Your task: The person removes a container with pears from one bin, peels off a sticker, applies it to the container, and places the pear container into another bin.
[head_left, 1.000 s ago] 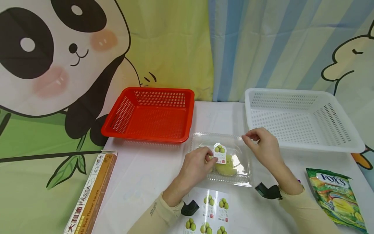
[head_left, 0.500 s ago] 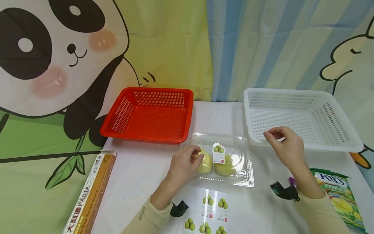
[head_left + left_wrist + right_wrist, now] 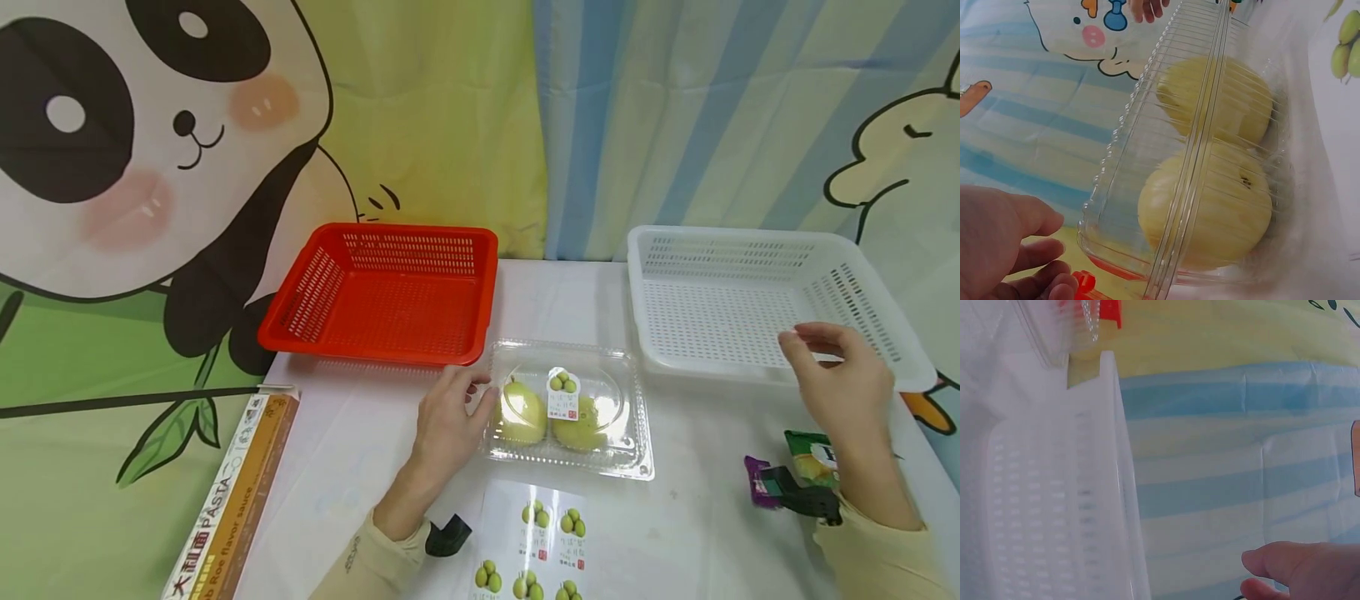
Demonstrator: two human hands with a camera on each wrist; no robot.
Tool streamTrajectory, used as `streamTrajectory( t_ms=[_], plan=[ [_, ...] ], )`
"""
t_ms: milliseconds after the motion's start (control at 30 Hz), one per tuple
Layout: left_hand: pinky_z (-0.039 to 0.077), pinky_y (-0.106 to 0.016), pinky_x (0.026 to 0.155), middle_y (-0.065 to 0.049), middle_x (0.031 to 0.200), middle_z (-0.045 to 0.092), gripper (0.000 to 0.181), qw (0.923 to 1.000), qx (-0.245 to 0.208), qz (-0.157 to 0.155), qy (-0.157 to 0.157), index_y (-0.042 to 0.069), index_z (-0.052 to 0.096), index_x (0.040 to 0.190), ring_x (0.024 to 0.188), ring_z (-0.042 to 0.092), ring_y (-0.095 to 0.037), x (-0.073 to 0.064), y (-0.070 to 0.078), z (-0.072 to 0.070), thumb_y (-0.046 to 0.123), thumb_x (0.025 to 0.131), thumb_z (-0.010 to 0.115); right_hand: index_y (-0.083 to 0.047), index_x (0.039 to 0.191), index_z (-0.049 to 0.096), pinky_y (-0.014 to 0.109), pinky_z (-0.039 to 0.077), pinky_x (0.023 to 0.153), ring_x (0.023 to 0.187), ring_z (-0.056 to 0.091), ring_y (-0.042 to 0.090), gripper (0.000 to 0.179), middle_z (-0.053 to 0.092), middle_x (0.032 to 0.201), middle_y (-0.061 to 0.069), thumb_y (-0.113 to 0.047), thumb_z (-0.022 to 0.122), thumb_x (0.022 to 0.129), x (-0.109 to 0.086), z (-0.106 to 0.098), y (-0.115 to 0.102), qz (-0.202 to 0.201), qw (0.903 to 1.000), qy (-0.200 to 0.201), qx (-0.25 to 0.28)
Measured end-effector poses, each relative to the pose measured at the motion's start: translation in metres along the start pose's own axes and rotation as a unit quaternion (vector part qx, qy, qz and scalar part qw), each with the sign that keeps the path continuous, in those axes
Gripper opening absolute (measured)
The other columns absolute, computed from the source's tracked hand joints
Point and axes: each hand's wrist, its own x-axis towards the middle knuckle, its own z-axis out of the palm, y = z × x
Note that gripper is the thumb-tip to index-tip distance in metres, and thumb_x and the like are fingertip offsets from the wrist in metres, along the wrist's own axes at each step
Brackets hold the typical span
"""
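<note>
A clear plastic clamshell box [image 3: 637,417] stands closed mid-table, holding two pale yellow-green pears [image 3: 522,417]. On its lid sits a white sticker [image 3: 562,406] printed with green fruit. My left hand [image 3: 450,421] hovers just left of the box, fingers loosely bent with nothing in them. The left wrist view shows that hand [image 3: 1016,250] beside the box wall, apart from it. Over the front right of the white basket [image 3: 750,371] is my right hand [image 3: 840,371], empty, fingers relaxed. Only its thumb and a finger [image 3: 1266,562] show in the right wrist view.
A sticker sheet [image 3: 551,533] lies in front of the box. The red basket [image 3: 375,354] stands at back left, with a pasta box [image 3: 243,500] at the left edge. A purple packet [image 3: 761,482] and a green FOX'S candy bag [image 3: 810,458] are partly covered by the right arm.
My left hand has drawn back leftward off the sticker and lid. The right hand has moved right, from the box's far corner to over the white basket. The sticker stays on the lid.
</note>
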Motion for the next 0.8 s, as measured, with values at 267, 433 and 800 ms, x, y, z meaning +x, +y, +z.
streamTrajectory(
  t_ms=[267, 433, 800],
  plan=[
    [0.05, -0.038, 0.074, -0.005, 0.104, 0.059, 0.022, 0.9994, 0.005, -0.033, 0.013, 0.008, 0.066, 0.108, 0.09, 0.058, -0.023, -0.003, -0.005, -0.005, 0.019, 0.09, 0.071, -0.016, 0.147, 0.044, 0.036, 0.035, 0.104, 0.134, 0.034, 0.03, 0.051, 0.035, 0.153, 0.007, -0.037, 0.047, 0.101, 0.012, -0.024, 0.017, 0.103, 0.9933, 0.053, -0.005],
    [0.05, -0.038, 0.077, -0.004, 0.107, 0.059, 0.026, 0.9992, 0.004, -0.038, 0.013, 0.008, 0.064, 0.112, 0.093, 0.057, -0.024, -0.005, -0.007, -0.006, 0.019, 0.09, 0.071, -0.038, 0.151, 0.032, 0.042, 0.026, 0.112, 0.142, 0.022, 0.024, 0.052, 0.021, 0.159, -0.006, -0.042, 0.044, 0.1, 0.023, -0.039, 0.026, 0.188, 0.9789, 0.073, 0.029],
    [0.052, -0.041, 0.083, -0.009, 0.115, 0.062, 0.038, 0.9985, -0.007, -0.053, -0.004, 0.003, 0.061, 0.122, 0.096, 0.061, -0.028, -0.01, -0.009, -0.005, 0.022, 0.09, 0.071, -0.047, 0.147, 0.03, 0.027, 0.043, 0.098, 0.127, 0.043, 0.012, 0.05, 0.031, 0.155, -0.003, -0.042, 0.044, 0.1, 0.038, -0.046, 0.059, 0.282, 0.9509, 0.106, 0.072]
  ],
)
